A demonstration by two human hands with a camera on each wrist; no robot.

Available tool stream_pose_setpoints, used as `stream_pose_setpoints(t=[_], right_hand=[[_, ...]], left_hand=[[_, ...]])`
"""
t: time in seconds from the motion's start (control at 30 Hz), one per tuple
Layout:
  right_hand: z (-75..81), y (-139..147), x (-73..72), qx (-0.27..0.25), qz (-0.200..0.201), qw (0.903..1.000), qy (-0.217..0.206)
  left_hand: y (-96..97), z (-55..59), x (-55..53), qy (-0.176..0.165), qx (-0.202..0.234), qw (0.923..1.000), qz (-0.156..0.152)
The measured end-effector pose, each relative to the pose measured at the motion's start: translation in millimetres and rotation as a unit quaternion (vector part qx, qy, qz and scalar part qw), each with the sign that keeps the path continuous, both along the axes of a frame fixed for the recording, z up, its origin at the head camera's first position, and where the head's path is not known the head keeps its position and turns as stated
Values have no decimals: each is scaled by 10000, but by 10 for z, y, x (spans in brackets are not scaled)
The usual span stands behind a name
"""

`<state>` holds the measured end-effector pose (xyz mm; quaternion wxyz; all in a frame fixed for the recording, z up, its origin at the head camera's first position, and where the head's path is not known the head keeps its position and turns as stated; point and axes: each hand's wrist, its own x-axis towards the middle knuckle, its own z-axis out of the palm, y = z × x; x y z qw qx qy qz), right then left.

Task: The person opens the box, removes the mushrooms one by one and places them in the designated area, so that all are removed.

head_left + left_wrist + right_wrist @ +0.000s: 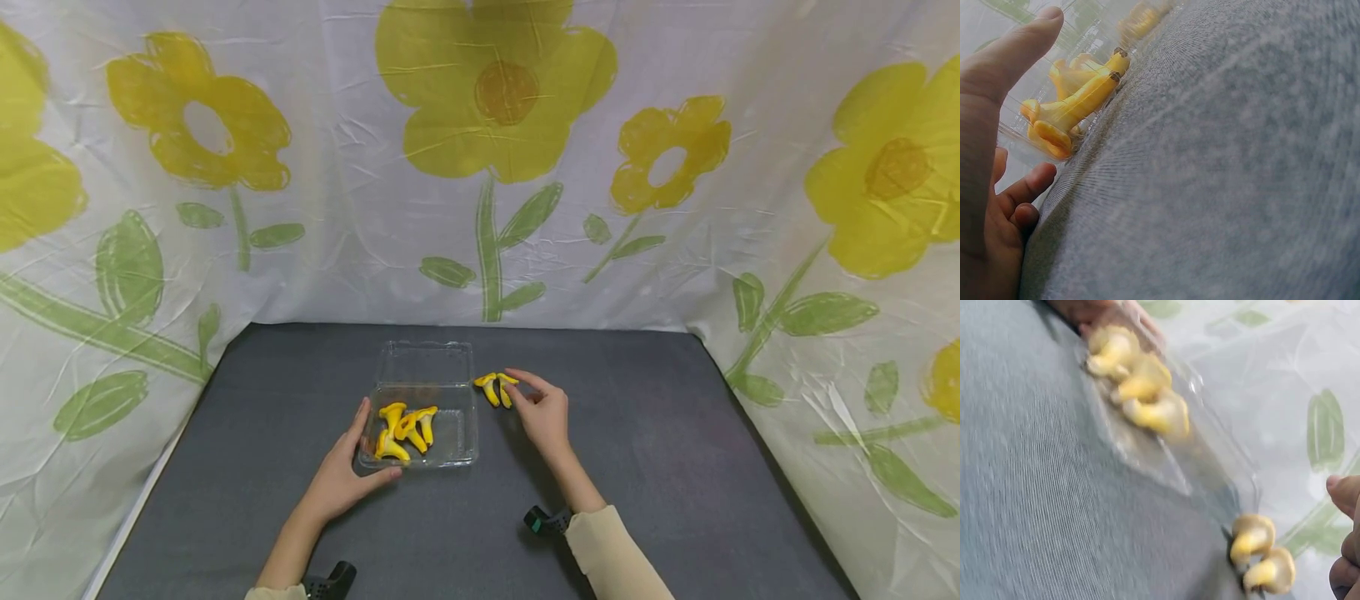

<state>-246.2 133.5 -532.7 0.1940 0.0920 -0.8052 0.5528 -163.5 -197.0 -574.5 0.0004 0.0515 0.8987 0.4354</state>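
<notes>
A clear plastic clamshell box [455,435] lies with its lid [425,364] folded back. Inside, towards its left, are several yellow mushrooms [393,447]. My left hand [337,479] is at the box's near left corner, fingers along the left side and thumb along the front. Two more mushrooms [489,390] stand side by side on the table just right of the box. Over the right-hand one, my right hand [546,419] has its thumb and index finger apart. In the right wrist view, a gap shows between that hand [1347,540] and the mushroom pair [1272,572].
The table [660,467] has a dark grey cloth top. White curtains [337,250] printed with yellow flowers enclose its back and both sides. A black wrist camera [547,521] sits by the right cuff, another [332,581] by the left.
</notes>
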Motion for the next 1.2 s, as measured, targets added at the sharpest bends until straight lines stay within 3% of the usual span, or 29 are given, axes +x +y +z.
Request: stream_pose_setpoints(t=[0.43, 0.8, 1.0, 1.2], right_hand=[[99, -467, 102, -49, 708, 9968, 382], [92, -763, 194, 356, 1228, 9918, -24], [81, -883, 177, 1242, 1505, 9806, -192], [62, -971, 174, 2582, 1208, 9585, 104]], left_hand=[[-4, 35, 19, -8, -8, 10000, -13], [-2, 14, 18, -73, 135, 9999, -62], [8, 8, 18, -6, 170, 9998, -67], [10, 8, 14, -52, 201, 9998, -76]])
